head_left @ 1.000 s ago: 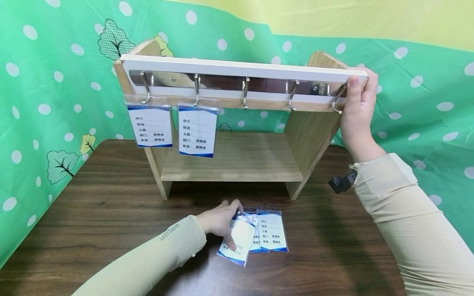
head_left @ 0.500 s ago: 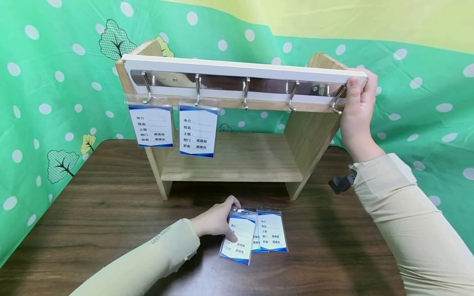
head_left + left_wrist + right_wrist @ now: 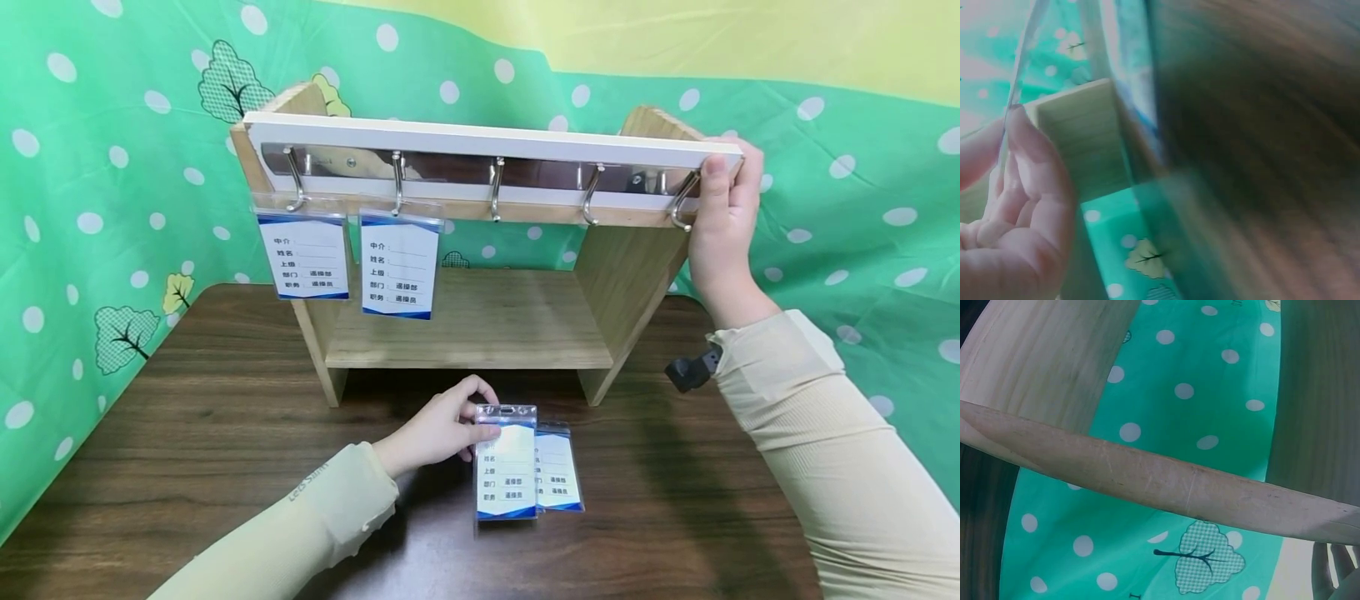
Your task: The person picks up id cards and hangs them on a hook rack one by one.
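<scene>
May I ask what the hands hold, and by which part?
Left hand: a badge, by its upper left edge. Right hand: the white rail, by its right end.

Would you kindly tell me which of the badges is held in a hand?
It is the badge pinched by the left hand; the other badges either hang from hooks or lie on the table.

On the table [image 3: 210, 425] stands the shelf [image 3: 465, 329], with the curtain [image 3: 120, 187] behind. On the rail [image 3: 450, 132], the first badge [image 3: 303, 257] hangs at the leftmost hook [image 3: 296, 177], the second badge [image 3: 400, 267] at the next hook [image 3: 397, 185]; your right hand [image 3: 722, 221] grips its right end. Before the shelf, your left hand [image 3: 444, 423] holds the third badge [image 3: 510, 473], which partly hides the lying badge [image 3: 557, 473].
</scene>
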Available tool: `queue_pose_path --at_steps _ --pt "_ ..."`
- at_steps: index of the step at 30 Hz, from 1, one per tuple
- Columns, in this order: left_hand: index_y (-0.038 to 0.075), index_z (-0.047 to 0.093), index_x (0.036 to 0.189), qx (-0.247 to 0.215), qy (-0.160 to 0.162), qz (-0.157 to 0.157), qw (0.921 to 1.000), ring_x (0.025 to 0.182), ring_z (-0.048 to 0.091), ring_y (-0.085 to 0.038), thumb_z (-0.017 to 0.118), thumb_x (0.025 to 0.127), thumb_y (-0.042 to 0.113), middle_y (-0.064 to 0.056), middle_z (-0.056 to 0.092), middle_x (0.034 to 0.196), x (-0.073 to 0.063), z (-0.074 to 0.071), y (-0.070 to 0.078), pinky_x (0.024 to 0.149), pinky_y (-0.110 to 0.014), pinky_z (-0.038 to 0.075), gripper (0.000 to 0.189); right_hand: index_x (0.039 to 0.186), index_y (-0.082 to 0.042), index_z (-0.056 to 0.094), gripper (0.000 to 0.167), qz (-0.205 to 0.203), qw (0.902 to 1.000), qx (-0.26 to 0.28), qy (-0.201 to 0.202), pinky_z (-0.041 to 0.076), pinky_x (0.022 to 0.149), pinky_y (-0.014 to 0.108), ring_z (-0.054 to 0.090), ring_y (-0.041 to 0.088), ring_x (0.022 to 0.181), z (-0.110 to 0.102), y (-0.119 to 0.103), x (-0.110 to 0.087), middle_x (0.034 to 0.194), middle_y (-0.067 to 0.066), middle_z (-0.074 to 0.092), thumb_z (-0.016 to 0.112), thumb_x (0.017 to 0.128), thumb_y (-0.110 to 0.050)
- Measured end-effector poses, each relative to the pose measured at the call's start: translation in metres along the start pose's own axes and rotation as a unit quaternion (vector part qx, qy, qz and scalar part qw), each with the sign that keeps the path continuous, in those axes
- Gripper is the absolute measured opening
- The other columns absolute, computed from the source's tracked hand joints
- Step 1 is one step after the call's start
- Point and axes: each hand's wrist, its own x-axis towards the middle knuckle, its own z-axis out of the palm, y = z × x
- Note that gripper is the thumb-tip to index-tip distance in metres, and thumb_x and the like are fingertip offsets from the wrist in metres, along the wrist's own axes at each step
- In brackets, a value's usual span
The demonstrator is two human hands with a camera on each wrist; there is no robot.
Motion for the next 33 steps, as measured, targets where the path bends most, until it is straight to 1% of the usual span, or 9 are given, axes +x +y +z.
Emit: queue_pose_path --at_steps 4,7,10,14,17,21,24,29,33 --pt "0.007 0.052 0.114 -0.026 0.029 0.021 0.999 0.059 0.058 -0.014 0.065 0.095 0.014 -0.011 0.074 0.087 0.001 -0.003 0.015 0.057 -0.037 0.053 0.024 0.119 -0.015 0.051 0.018 0.002 1.0 0.005 0.0 0.034 0.079 0.021 0.047 0.01 0.087 0.0 0.0 0.0 0.093 -0.002 0.051 0.047 0.103 -0.022" --pt "0.009 0.053 0.114 -0.041 0.055 0.036 0.997 0.058 0.057 -0.014 0.064 0.097 0.017 -0.011 0.075 0.089 0.0 -0.007 0.028 0.055 -0.034 0.052 0.022 0.119 -0.015 0.051 0.017 0.001 1.0 0.01 0.001 0.034 0.079 0.021 0.047 0.01 0.087 0.001 0.0 0.0 0.093 -0.002 0.051 0.045 0.103 -0.019" --pt "0.011 0.053 0.115 -0.053 0.076 0.052 0.9943 0.061 0.059 -0.015 0.062 0.098 0.017 -0.011 0.076 0.092 -0.002 -0.011 0.043 0.055 -0.033 0.053 0.02 0.118 -0.016 0.051 0.016 0.002 0.9999 0.012 0.003 0.034 0.081 0.021 0.047 0.01 0.088 0.001 -0.001 0.0 0.094 -0.002 0.051 0.046 0.103 -0.019" --pt "0.013 0.053 0.116 -0.061 0.1 0.073 0.9904 0.064 0.061 -0.017 0.06 0.099 0.017 -0.012 0.076 0.092 -0.005 -0.018 0.061 0.057 -0.032 0.053 0.019 0.119 -0.016 0.051 0.018 0.002 0.9999 0.011 0.002 0.034 0.082 0.021 0.047 0.01 0.09 0.001 0.0 0.0 0.096 -0.003 0.052 0.049 0.103 -0.024" --pt "0.013 0.056 0.119 -0.053 0.115 0.095 0.9874 0.065 0.061 -0.018 0.059 0.1 0.017 -0.011 0.076 0.094 -0.007 -0.023 0.072 0.058 -0.031 0.053 0.02 0.119 -0.016 0.052 0.022 0.002 0.9999 0.015 0.001 0.034 0.081 0.021 0.047 0.01 0.09 0.0 0.0 0.0 0.096 -0.002 0.052 0.054 0.102 -0.03" --pt "0.01 0.062 0.121 -0.031 0.13 0.127 0.9829 0.072 0.063 -0.018 0.059 0.1 0.016 -0.01 0.076 0.097 -0.01 -0.029 0.085 0.062 -0.034 0.055 0.022 0.12 -0.016 0.051 0.028 0.006 0.9999 0.014 -0.003 0.034 0.079 0.022 0.047 0.01 0.089 -0.001 0.001 0.0 0.097 -0.002 0.052 0.057 0.1 -0.036" --pt "0.007 0.065 0.119 -0.027 0.136 0.143 0.98 0.076 0.064 -0.017 0.058 0.1 0.015 -0.011 0.076 0.099 -0.012 -0.032 0.093 0.064 -0.034 0.057 0.021 0.12 -0.016 0.051 0.028 0.006 1.0 0.006 -0.004 0.034 0.08 0.022 0.047 0.01 0.09 -0.001 0.002 0.0 0.098 -0.002 0.052 0.056 0.101 -0.035" --pt "0.003 0.065 0.116 -0.034 0.148 0.168 0.974 0.072 0.064 -0.018 0.057 0.1 0.014 -0.014 0.075 0.099 -0.014 -0.037 0.103 0.063 -0.034 0.057 0.021 0.12 -0.016 0.051 0.022 0.003 1.0 0.0 -0.002 0.034 0.082 0.021 0.047 0.01 0.09 -0.001 0.001 0.0 0.098 -0.003 0.052 0.052 0.103 -0.029" --pt "0.003 0.065 0.114 -0.047 0.164 0.177 0.9693 0.071 0.063 -0.019 0.058 0.1 0.014 -0.015 0.074 0.099 -0.014 -0.04 0.11 0.062 -0.035 0.058 0.02 0.12 -0.016 0.05 0.019 -0.003 1.0 0.001 -0.006 0.034 0.083 0.022 0.048 0.01 0.09 -0.001 0.001 0.0 0.098 -0.003 0.052 0.048 0.104 -0.024"
